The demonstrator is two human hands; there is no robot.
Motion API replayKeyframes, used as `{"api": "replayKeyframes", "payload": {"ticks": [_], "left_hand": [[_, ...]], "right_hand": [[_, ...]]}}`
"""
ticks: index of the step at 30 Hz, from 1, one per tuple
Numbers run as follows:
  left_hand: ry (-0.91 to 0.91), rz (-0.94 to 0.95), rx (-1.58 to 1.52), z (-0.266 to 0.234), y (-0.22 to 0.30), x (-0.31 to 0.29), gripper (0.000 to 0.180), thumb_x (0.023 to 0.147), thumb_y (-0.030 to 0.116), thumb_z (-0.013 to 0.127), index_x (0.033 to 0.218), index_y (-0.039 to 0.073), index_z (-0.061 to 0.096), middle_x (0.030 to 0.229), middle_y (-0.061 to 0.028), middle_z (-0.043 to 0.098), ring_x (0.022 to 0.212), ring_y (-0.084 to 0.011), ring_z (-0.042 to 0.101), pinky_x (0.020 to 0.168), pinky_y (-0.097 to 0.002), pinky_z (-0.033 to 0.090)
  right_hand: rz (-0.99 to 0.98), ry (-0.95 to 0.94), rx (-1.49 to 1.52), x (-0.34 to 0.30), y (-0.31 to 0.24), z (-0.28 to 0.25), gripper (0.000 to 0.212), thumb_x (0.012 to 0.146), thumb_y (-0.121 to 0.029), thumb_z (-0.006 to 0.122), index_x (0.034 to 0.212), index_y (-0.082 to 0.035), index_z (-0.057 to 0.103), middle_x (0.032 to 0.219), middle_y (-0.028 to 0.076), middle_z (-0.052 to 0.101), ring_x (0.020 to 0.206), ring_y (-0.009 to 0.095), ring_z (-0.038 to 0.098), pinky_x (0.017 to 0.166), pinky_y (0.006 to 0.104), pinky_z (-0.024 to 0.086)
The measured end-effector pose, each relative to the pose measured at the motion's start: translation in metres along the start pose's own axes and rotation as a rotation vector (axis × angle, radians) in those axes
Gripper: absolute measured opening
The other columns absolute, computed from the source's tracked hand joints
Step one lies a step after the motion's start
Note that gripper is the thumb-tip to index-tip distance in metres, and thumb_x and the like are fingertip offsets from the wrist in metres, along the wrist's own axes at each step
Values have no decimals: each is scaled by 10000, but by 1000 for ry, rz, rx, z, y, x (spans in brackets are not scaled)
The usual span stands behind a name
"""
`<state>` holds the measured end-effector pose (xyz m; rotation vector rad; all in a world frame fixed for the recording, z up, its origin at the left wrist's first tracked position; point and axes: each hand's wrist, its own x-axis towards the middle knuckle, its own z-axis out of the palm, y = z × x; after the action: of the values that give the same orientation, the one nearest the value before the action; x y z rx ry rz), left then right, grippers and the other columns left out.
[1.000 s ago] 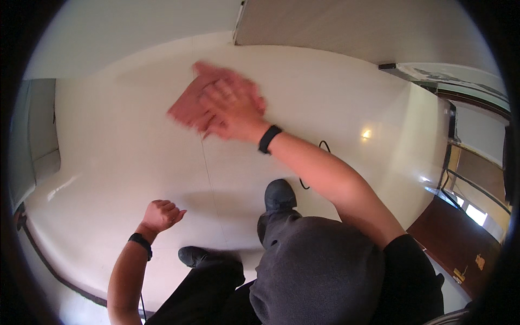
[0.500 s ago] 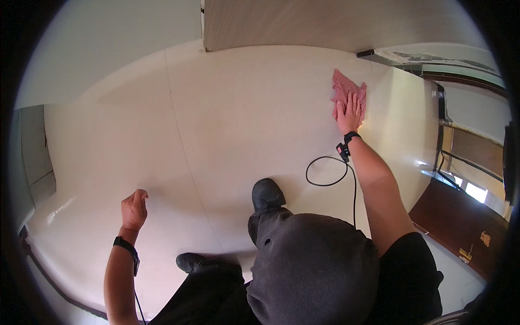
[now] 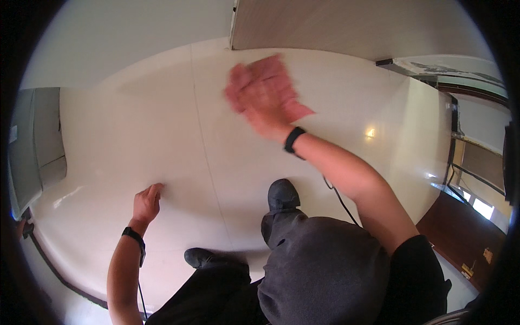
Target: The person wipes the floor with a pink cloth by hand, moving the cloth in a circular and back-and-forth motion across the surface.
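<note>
A pink cloth (image 3: 278,76) lies crumpled on the pale floor (image 3: 146,124), close to the lower edge of the wood-grain panel. My right hand (image 3: 266,112) has hold of it, palm down; motion smears the fingers and the cloth. Over the left part of the floor is my left hand (image 3: 146,203), its fingers curled together and nothing visible in them. Whether its knuckles touch the floor I cannot tell. Each wrist wears a black band, and a black cable (image 3: 342,204) trails below my right forearm.
My dark shoes (image 3: 283,194) stand on the floor, below a thin seam line (image 3: 201,130). At the back rises a wood-grain panel (image 3: 346,27). A grey cabinet (image 3: 47,130) stands at the left, and a dark brown board (image 3: 460,233) lies at the right.
My right hand has swept the cloth leftward across the floor from the right side. My left hand stays curled over the left part of the floor; the whole view has shifted slightly.
</note>
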<state>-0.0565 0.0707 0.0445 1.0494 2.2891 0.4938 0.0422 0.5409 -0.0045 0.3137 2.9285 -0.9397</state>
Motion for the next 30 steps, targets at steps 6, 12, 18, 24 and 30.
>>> {"api": "replayKeyframes", "payload": {"ticks": [6, 12, 18, 24, 30], "left_hand": [[143, -87, -15, 3, 13, 7, 387, 969, -5, 509, 1335, 109, 563, 888, -124, 665, 725, -340, 667, 647, -433, 552], [91, -42, -19, 10, 8, 6, 348, 986, 24, 513, 1317, 114, 568, 998, -150, 693, 814, -398, 683, 675, -474, 560], [26, -21, 7, 13, -23, -29, 295, 998, 42, 522, 1270, 131, 594, 1067, -150, 724, 883, -414, 708, 729, -491, 589], [27, -115, -54, 16, -26, -7, 237, 1023, 77, 503, 1229, 150, 596, 1009, -164, 731, 861, -433, 700, 702, -494, 572], [27, -151, -56, 9, -18, -8, 148, 1075, 126, 449, 1136, 104, 582, 873, -164, 700, 741, -378, 690, 647, -455, 550]], "right_hand": [[-710, -506, 55, -96, -158, 105, 694, 845, -182, 660, 1489, -8, 469, 1650, 163, 333, 1586, 376, 165, 1279, 596, 103], [-931, -711, 219, -153, -137, 131, 706, 867, -307, 710, 1489, -44, 504, 1663, 130, 347, 1592, 314, 185, 1296, 545, 110], [-613, -59, 16, -75, -131, 88, 537, 876, -286, 652, 1386, -126, 600, 1539, 105, 517, 1493, 345, 378, 1233, 568, 265], [-69, 72, -313, -25, 1, -10, 662, 926, -179, 637, 1558, -148, 444, 1656, 146, 360, 1546, 398, 278, 1221, 591, 232], [459, 248, -605, -89, 192, -104, 632, 1030, -278, 473, 1630, -144, 327, 1705, 122, 266, 1587, 362, 179, 1282, 512, 163]]}}
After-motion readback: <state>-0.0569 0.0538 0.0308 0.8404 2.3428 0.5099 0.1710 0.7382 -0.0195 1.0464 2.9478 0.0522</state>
